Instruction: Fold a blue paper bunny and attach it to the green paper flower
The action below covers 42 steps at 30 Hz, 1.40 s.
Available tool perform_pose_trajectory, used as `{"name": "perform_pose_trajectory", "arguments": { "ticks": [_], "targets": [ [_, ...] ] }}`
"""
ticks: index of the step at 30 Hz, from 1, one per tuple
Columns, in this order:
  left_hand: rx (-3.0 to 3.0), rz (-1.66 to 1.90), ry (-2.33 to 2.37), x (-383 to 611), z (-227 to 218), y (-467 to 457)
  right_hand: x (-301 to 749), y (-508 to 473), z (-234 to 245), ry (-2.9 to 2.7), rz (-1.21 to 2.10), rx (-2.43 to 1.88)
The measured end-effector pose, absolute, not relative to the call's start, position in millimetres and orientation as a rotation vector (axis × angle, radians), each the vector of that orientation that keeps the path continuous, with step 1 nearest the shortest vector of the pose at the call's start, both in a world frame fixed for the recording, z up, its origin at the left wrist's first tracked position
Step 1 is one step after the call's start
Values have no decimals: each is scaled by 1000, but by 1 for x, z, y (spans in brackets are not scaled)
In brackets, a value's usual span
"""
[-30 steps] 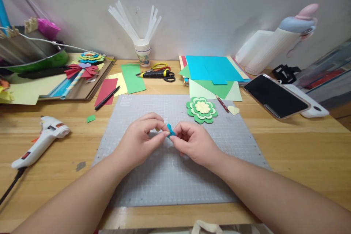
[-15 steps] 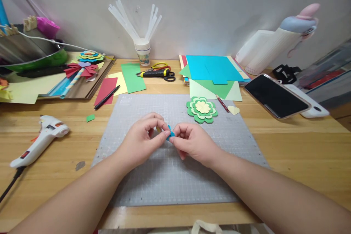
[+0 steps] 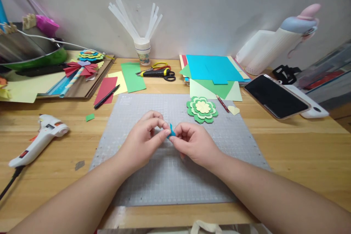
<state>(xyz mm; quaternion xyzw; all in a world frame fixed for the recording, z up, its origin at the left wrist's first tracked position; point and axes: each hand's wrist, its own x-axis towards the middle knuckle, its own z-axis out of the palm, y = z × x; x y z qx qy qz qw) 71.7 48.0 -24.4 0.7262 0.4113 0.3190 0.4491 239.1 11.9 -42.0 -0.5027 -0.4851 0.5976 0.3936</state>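
A small piece of blue paper (image 3: 172,132) is pinched between my two hands over the grey cutting mat (image 3: 175,190). My left hand (image 3: 146,135) grips its left side with thumb and forefinger. On its right side the fingertips of my right hand (image 3: 193,140) are closed. Much of the paper is hidden by the fingers, and a narrow bit sticks up between them. Just beyond my right hand, a layered green and cream paper flower (image 3: 202,109) lies on the mat. Beside the flower are a short dark red pencil (image 3: 222,104) and a cream paper heart (image 3: 234,110).
Left of the mat lie a hot glue gun (image 3: 38,140), a black pen (image 3: 106,97) and a green scrap (image 3: 90,117). Scissors and a cutter (image 3: 155,73) lie behind, near a cup (image 3: 144,55) of white strips. Stacked coloured paper (image 3: 214,67) and a phone (image 3: 276,95) are at right.
The blue paper has turned a little between my fingertips, and its upright bit shows more clearly. Both hands keep almost the same place and stay pinched on it.
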Motion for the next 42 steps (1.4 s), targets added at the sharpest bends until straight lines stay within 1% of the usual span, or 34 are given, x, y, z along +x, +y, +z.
{"name": "perform_pose_trajectory", "arguments": {
  "ticks": [3, 7, 10, 26, 37, 40, 42],
  "targets": [
    [1591, 815, 1085, 73, -28, 49, 240, 15, -39, -1173, 1588, -1260],
    [1391, 673, 1083, 74, -31, 49, 240, 16, -39, -1063, 1722, -1222],
    [1317, 635, 1061, 75, -30, 49, 240, 16, -41, -1036, 1768, -1212],
    [1313, 656, 1078, 80, -24, 46, 240, 14, -40, -1061, 1763, -1216],
    [1507, 747, 1065, 77, -29, 51, 238, 13, -41, -1112, 1698, -1218],
    [1562, 806, 1129, 74, -27, 48, 238, 13, -40, -1121, 1574, -1240],
    [1703, 915, 1175, 69, -20, 37, 241, 17, -39, -1114, 1427, -1262]
  ]
}}
